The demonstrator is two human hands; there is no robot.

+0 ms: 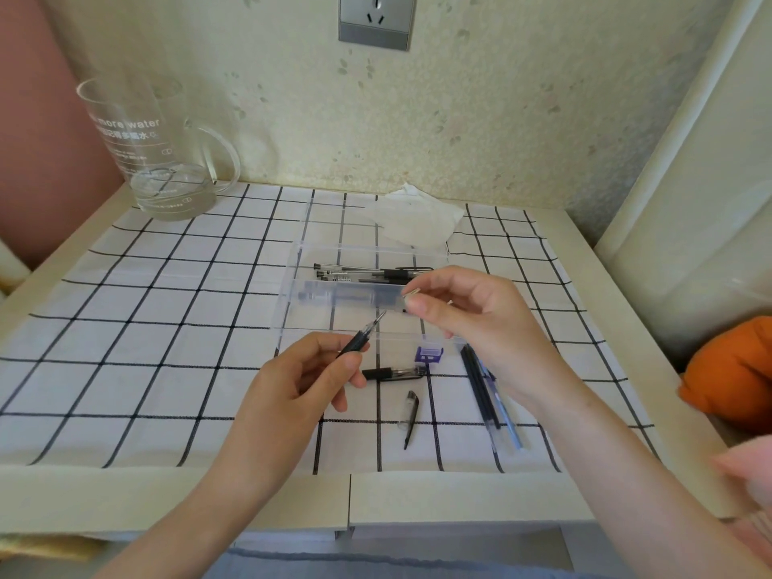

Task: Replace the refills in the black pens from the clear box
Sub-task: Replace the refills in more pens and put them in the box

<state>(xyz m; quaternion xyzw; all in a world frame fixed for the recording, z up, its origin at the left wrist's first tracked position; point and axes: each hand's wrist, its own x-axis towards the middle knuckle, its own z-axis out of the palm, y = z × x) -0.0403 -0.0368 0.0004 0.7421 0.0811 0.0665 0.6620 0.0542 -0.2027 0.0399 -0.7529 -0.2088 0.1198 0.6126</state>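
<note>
Left grip (pixel 330 369) pinches black pen (pixel 360 338); right grip (pixel 459 311) pinches something small above clear box (pixel 292 261).

I count one clear plastic box (pixel 292 286), one glass pitcher (pixel 142 152), one crumpled white tissue (pixel 417 219), one loose clear pen cap (pixel 409 411). One black-grip pen (pixel 394 373) lies on my cloth; pens inside box too blurred to count.

The box (pixel 292 286) sits at the middle of the tabletop (pixel 125 328), pens (pixel 367 274) inside it toward twelve o'clock. A jug (pixel 154 160) stands at ten o'clock, a tissue (pixel 417 221) at twelve. At six lie a pen barrel (pixel 394 373) and a cap (pixel 408 413); refills (pixel 484 394) lie at four.
</note>
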